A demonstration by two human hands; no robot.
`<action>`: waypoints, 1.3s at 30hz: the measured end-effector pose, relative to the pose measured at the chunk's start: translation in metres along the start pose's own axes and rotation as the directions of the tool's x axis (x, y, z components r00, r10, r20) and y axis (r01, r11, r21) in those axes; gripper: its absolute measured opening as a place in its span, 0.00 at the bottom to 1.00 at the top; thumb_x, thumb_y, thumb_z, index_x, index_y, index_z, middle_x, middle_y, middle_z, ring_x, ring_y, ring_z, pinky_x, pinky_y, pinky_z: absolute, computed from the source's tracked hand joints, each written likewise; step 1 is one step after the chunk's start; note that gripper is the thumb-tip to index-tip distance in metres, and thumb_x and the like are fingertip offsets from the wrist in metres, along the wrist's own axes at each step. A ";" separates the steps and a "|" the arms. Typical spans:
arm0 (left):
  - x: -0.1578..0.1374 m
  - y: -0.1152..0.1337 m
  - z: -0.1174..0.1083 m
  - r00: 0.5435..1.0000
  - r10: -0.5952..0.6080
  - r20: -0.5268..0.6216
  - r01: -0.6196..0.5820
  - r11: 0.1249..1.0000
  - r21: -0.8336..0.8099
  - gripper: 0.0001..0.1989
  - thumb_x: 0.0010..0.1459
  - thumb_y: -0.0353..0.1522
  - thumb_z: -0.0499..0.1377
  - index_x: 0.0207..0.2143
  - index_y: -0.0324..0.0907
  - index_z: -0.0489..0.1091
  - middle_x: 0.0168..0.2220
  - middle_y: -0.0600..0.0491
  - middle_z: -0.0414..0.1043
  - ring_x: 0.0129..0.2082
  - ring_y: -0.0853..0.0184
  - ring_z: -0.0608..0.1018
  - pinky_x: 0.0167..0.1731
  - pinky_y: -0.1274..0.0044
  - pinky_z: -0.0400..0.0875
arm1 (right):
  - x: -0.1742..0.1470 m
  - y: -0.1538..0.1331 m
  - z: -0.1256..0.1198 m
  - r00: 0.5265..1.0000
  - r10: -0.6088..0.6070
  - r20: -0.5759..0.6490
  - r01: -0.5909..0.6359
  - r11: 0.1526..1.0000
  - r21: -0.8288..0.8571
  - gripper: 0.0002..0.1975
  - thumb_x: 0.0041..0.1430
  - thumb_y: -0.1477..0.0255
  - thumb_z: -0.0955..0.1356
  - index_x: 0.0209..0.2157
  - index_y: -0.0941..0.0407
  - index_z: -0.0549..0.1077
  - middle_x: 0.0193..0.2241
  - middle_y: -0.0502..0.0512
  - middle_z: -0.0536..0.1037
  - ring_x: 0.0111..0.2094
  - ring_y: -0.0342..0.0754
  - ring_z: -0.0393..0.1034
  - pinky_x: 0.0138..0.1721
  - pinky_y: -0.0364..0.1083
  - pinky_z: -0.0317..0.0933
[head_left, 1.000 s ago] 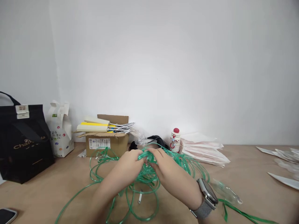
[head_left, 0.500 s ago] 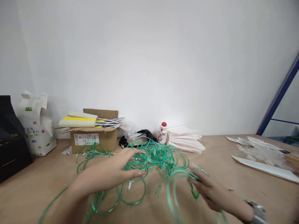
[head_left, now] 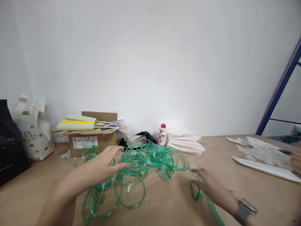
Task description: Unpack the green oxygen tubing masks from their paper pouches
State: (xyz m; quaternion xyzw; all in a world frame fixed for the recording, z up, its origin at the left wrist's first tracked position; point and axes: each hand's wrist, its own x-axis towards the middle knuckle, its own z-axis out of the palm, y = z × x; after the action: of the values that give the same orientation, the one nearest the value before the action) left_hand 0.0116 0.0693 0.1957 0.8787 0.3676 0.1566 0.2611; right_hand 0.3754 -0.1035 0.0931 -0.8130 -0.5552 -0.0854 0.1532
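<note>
Plainly, the largest surface is the pale wall (head_left: 164,62) beyond the fingers, and next comes the brown tabletop (head_left: 171,201) spread out beneath them. The tangle of green tubing (head_left: 152,157) lies on it between the two hands, just past the fingertips of the left hand (head_left: 107,166), with more loops (head_left: 101,201) under and nearer than those fingers. That left hand is spread wide, thumb well away from forefinger and grasping nothing; whether its thumb tip touches a loop, I cannot tell. The right hand (head_left: 205,182) is blurred, with a gap between thumb and fingers and nothing clearly clasped there; more green tubing (head_left: 213,210) lies below its palm and wrist. Far left of the left fingers stand a black bag (head_left: 11,141), cut off by the edge, and a white bag (head_left: 35,135) with coloured dots. Behind those fingers sits an open cardboard box (head_left: 104,142), pale and yellow handles (head_left: 76,126) across its top. Beyond the right fingertips is a stack of papers (head_left: 184,141), with a white bottle (head_left: 162,135), red-capped, just beside it. Well to the right of them, another person's hand (head_left: 295,160) shows near a long white strip (head_left: 265,169). Smaller are the watch (head_left: 245,209) behind the right fingers, the green strap (head_left: 194,193) just below the right thumb, and a little white stick (head_left: 129,188) below the left thumb tip.
</note>
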 end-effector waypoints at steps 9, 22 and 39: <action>-0.005 0.001 0.003 0.995 0.099 -0.007 -0.099 0.995 0.002 0.31 0.54 0.52 0.50 0.57 0.49 0.57 0.60 0.48 0.57 0.58 0.56 0.62 0.55 0.67 0.57 | 0.036 -0.086 0.072 0.990 -0.104 -0.093 0.103 0.995 -0.016 0.10 0.56 0.73 0.65 0.40 0.59 0.72 0.43 0.65 0.71 0.45 0.57 0.66 0.44 0.54 0.61; -0.006 0.001 0.004 0.997 0.076 -0.003 -0.076 0.997 0.014 0.31 0.54 0.52 0.50 0.57 0.51 0.58 0.60 0.51 0.58 0.59 0.57 0.61 0.56 0.67 0.56 | 0.040 0.022 0.037 0.928 0.354 -0.116 -0.369 0.914 -0.168 0.17 0.58 0.67 0.62 0.44 0.64 0.69 0.44 0.77 0.72 0.45 0.65 0.68 0.42 0.64 0.57; 0.002 0.048 0.008 0.939 0.155 -0.306 -0.326 0.678 -0.659 0.31 0.47 0.37 0.64 0.53 0.44 0.58 0.54 0.47 0.65 0.57 0.59 0.64 0.49 0.70 0.67 | 0.047 -0.210 -0.079 0.399 -0.514 -0.759 0.767 0.641 -0.031 0.37 0.59 0.78 0.62 0.62 0.51 0.36 0.51 0.55 0.70 0.56 0.48 0.59 0.61 0.61 0.38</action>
State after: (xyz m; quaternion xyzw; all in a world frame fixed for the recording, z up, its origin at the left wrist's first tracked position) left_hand 0.0439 0.0391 0.2165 0.7306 0.1881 0.4157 0.5080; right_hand 0.2004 -0.0186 0.2145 -0.3921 -0.7279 -0.3512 0.4394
